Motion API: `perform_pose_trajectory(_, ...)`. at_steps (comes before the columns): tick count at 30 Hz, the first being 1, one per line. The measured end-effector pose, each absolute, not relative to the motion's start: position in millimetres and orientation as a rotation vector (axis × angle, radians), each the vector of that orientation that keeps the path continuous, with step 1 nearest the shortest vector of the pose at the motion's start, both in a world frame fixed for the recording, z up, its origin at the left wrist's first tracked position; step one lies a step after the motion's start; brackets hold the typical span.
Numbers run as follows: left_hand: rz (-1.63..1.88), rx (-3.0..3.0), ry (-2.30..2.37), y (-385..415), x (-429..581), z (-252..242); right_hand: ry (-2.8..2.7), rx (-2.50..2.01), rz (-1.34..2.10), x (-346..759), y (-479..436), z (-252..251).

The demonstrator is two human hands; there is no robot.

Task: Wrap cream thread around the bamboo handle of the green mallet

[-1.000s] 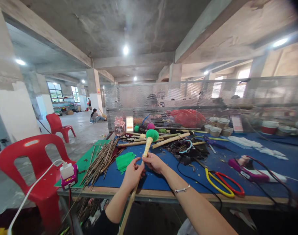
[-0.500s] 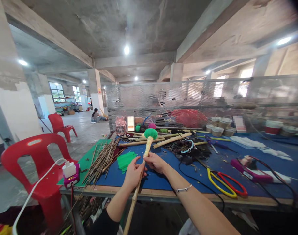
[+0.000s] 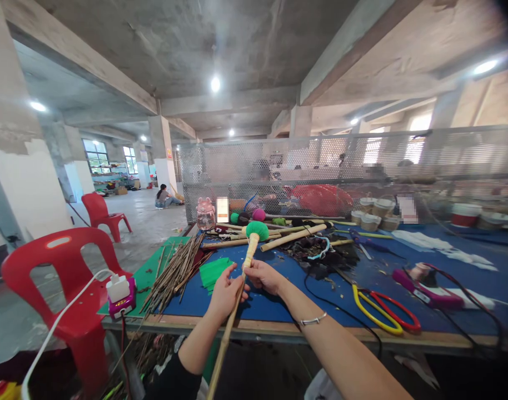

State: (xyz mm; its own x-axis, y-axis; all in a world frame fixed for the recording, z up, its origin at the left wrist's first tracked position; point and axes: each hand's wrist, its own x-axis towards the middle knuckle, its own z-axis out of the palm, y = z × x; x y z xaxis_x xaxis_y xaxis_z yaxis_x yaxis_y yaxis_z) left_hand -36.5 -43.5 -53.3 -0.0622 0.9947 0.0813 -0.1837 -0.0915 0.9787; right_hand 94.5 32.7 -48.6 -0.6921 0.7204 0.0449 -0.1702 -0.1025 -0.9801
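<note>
A bamboo stick slants up from below the table edge, topped by a round green padded head. Pale yellow wrapping winds round the stick just under that head. My left hand is closed round the stick below the wrapping. Pinched at the lower end of the wrapping, my right hand also grips the stick; its fingertips hide that spot. A piece of bright green cloth lies on the blue table just beyond my left hand.
Thin twigs are heaped on the left. Bamboo pieces and dark scraps lie behind my hands. Scissors with yellow and red handles and a purple power strip rest on the right. A red chair stands at the left.
The stick's lower end has swung slightly left, and both hands have shifted a little with it. Both still hold the stick.
</note>
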Motion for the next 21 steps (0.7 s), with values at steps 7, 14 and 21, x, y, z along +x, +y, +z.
perform_pose_trajectory(7, 1.558, 1.116, 1.084, -38.6, -34.5, -60.6, -1.588, -0.613, 1.821, 92.7, 33.5, -50.5)
perform_pose_trajectory(14, 1.458, 1.026, 1.001, -44.2, -39.0, -52.7, -1.538, -0.536, 1.968, 97.3, 33.6, -50.1)
perform_pose_trajectory(21, 1.557, 1.164, 1.091, -40.8, -33.5, -59.3, -1.556, -0.550, 1.887, 95.5, 32.7, -49.9)
